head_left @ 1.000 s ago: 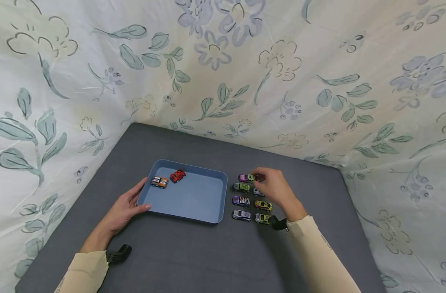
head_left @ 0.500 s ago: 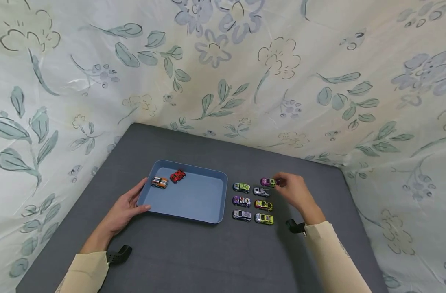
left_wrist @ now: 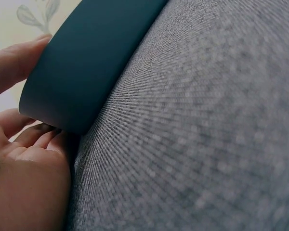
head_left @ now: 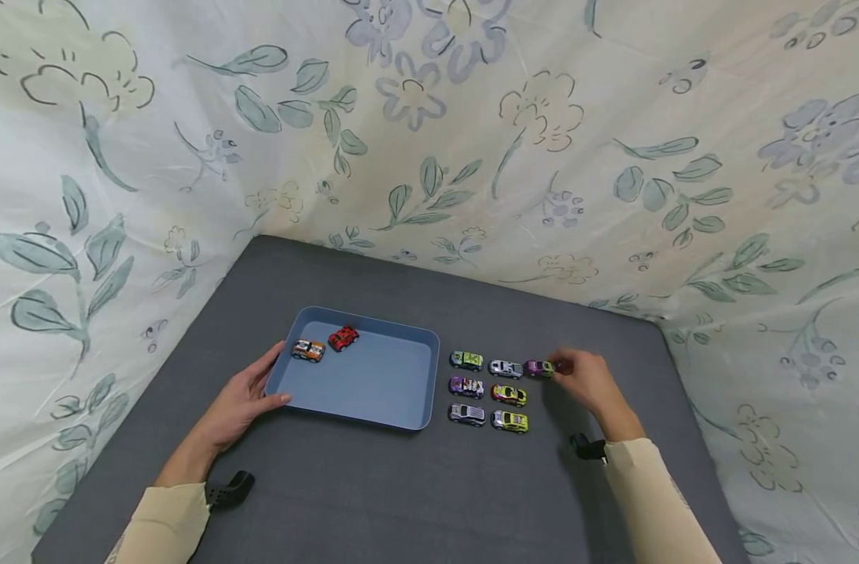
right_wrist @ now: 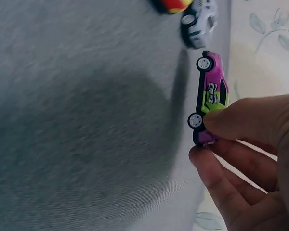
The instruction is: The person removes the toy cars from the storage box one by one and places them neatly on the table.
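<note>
A purple and lime-green toy car [head_left: 539,368] is pinched at its rear between the thumb and fingers of my right hand [head_left: 590,384]. The right wrist view shows the toy car [right_wrist: 213,91] held on its side in that frame, wheels toward the grey cloth. Its front points at a silver toy car [head_left: 505,369], with a small gap between them. My left hand [head_left: 235,403] holds the left end of a shallow blue tray [head_left: 373,384]; in the left wrist view, its thumb and fingers lie at the tray's wall [left_wrist: 82,67]. An orange-white toy car [head_left: 308,350] and a red one [head_left: 343,338] sit inside the tray.
Several toy cars stand in two columns right of the tray, including a green one [head_left: 466,360], a purple one [head_left: 466,387], a grey one [head_left: 467,414] and two yellow ones. Dark grey cloth [head_left: 401,493] covers the table. Floral curtains [head_left: 429,172] hang behind and at both sides.
My right hand has carried the purple-green toy car rightward and toward me, from above the green toy car to the right of the silver one. My left hand and the tray have stayed put.
</note>
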Demonstrator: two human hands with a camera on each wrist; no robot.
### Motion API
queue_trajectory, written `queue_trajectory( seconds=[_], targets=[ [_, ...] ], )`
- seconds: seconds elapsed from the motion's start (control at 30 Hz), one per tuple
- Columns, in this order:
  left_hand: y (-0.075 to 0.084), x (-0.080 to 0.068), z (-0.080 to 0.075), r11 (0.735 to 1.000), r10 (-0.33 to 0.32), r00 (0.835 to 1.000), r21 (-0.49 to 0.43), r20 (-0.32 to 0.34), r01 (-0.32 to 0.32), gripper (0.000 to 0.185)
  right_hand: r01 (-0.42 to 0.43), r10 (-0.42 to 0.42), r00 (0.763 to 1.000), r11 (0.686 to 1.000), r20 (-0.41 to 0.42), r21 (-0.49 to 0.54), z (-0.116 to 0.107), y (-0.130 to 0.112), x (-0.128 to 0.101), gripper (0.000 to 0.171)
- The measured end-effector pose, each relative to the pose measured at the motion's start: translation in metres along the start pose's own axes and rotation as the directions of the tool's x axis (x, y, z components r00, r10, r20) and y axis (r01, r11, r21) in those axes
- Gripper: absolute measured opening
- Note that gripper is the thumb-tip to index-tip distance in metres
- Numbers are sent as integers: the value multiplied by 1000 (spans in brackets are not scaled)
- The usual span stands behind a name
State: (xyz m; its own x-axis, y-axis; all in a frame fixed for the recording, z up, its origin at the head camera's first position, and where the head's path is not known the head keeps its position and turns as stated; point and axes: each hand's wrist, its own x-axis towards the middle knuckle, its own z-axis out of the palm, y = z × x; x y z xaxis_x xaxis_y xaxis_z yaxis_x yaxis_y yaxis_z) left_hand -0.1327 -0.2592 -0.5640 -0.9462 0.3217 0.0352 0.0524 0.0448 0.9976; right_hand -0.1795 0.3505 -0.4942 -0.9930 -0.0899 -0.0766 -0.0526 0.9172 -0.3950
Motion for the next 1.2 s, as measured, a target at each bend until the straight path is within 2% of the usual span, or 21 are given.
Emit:
queue_trajectory(
  seconds=[0.3,0.9,1.2],
  targets=[
    [0,1,0,1000,7,1000,-10,9,-7,94,-24,24,1000,1000,10,-4,8,12,-4,24],
    [0,1,-1,1000,-13,1000,-9,-2,13,95,-38,37,999,999,18,23,11,10,-6,25],
    [-4,2,-2,1000,-2,1000,-19,8,2,95,-57,56,997,998,46,8,12,10,-4,34]
  ],
)
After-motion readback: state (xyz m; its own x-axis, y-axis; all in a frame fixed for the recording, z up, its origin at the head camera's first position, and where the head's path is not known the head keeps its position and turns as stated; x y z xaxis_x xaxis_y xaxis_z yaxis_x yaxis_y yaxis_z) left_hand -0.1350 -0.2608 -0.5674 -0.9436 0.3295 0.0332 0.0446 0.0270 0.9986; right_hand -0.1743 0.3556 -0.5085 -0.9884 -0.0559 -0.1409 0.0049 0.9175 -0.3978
